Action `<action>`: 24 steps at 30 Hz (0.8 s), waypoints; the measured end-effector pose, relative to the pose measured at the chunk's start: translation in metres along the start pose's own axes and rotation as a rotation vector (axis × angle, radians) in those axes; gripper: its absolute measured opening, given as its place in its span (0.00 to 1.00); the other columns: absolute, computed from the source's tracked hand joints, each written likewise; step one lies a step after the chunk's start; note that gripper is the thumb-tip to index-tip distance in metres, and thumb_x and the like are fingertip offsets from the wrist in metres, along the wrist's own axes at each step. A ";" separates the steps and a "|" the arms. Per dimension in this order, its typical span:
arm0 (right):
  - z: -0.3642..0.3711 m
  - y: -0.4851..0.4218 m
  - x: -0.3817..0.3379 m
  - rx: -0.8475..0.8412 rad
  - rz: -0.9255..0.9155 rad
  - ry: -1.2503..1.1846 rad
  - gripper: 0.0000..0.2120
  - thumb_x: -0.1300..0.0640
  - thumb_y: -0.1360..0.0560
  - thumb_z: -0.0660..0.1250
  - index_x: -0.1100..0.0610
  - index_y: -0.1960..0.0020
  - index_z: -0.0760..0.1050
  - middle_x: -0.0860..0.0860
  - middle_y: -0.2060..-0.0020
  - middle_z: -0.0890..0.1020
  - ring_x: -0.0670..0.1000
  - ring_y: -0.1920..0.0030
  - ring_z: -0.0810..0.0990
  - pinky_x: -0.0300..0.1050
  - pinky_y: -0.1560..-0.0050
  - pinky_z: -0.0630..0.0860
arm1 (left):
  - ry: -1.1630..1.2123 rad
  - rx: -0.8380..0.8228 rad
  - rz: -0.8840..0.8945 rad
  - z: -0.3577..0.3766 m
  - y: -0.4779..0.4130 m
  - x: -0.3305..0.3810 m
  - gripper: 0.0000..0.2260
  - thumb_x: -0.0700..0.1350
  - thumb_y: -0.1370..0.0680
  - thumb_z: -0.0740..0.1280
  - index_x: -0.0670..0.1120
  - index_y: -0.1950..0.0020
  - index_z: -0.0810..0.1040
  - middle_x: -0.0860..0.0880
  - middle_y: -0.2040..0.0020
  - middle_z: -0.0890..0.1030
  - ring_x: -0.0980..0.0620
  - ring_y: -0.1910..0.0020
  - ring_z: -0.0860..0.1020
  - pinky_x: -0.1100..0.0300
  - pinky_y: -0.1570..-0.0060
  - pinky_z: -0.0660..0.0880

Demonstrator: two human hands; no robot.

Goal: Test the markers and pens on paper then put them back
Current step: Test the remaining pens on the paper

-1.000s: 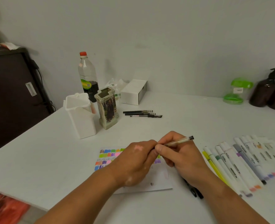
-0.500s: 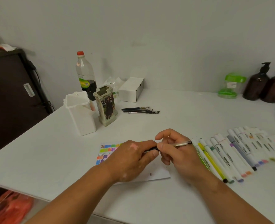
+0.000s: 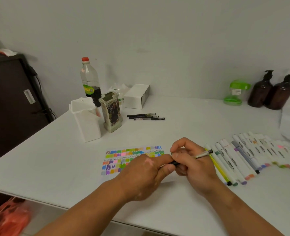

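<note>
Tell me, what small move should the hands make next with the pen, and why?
Probably pull the hands apart so the cap comes off. The left hand pinches that dark end of the pen, the right hand grips its clear barrel, and both are over the paper, so a test stroke seems due. I cannot tell if the cap is already loose.

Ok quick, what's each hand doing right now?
Left hand: pinches the dark end of the pen.
Right hand: grips the same pen's clear barrel.
</note>
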State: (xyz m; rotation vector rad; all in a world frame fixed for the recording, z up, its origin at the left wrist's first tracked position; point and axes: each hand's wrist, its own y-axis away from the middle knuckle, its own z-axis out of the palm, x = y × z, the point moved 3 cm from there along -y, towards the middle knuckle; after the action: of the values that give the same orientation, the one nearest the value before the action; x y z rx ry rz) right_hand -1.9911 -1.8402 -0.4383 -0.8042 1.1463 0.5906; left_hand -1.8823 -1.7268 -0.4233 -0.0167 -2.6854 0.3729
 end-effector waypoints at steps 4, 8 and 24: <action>-0.017 0.005 -0.005 0.162 0.000 0.018 0.08 0.61 0.30 0.64 0.57 0.55 0.81 0.52 0.77 0.64 0.50 0.77 0.59 0.38 0.74 0.59 | -0.143 -0.016 -0.145 -0.002 0.010 -0.025 0.25 0.73 0.23 0.49 0.61 0.33 0.64 0.55 0.65 0.72 0.55 0.63 0.72 0.57 0.61 0.70; -0.041 0.014 -0.013 0.300 0.097 0.002 0.14 0.55 0.28 0.62 0.58 0.53 0.85 0.61 0.71 0.79 0.57 0.73 0.77 0.44 0.76 0.71 | -0.272 0.020 -0.280 -0.008 0.017 -0.068 0.29 0.70 0.25 0.61 0.58 0.28 0.68 0.57 0.39 0.73 0.55 0.47 0.77 0.60 0.48 0.74; 0.011 0.045 0.007 0.096 0.240 0.586 0.06 0.57 0.23 0.74 0.53 0.58 0.79 0.52 0.74 0.81 0.48 0.76 0.77 0.39 0.72 0.76 | -0.215 0.008 -0.234 0.022 0.071 -0.052 0.32 0.77 0.28 0.54 0.64 0.29 0.70 0.61 0.28 0.69 0.57 0.34 0.70 0.58 0.35 0.66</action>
State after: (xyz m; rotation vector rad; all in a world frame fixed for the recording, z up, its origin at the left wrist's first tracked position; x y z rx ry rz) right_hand -2.0174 -1.8042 -0.4546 -0.7839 1.8127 0.5031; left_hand -1.8475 -1.6675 -0.4821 0.3555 -2.8542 0.3276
